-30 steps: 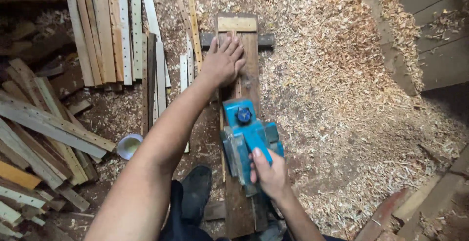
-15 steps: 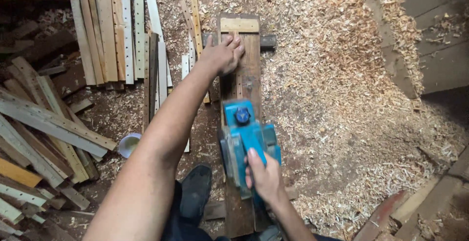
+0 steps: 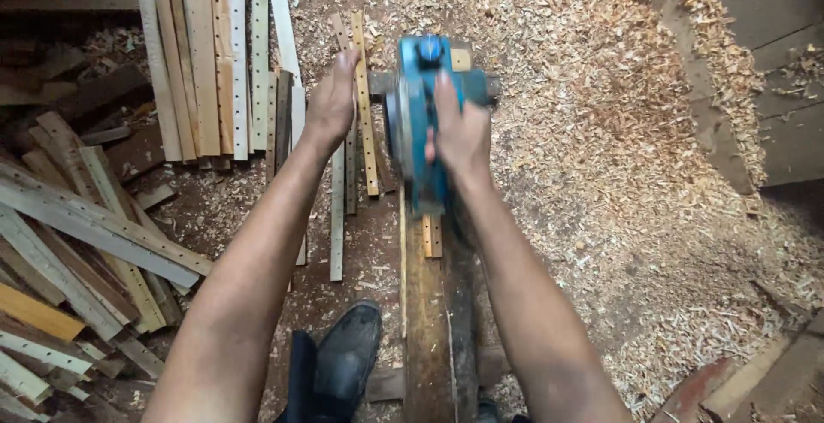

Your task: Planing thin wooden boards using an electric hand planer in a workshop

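Gripping blue planer (image 3: pixel 421 123), arms outstretched

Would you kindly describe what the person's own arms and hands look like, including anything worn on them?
Both arms are bare from the picture's lower edge to the fingers: no sleeves show, and no gloves, watch or rings can be seen on the left hand or the right hand. The forearms look dusty. The right hand is slightly blurred.

Shavings (image 3: pixel 601 88) covering dirt floor (image 3: pixel 223 208); slats (image 3: pixel 206 54) lying upper left, scrap boards (image 3: pixel 77 234) piling left, dark planks (image 3: pixel 764 28) sitting top right. Dim light.
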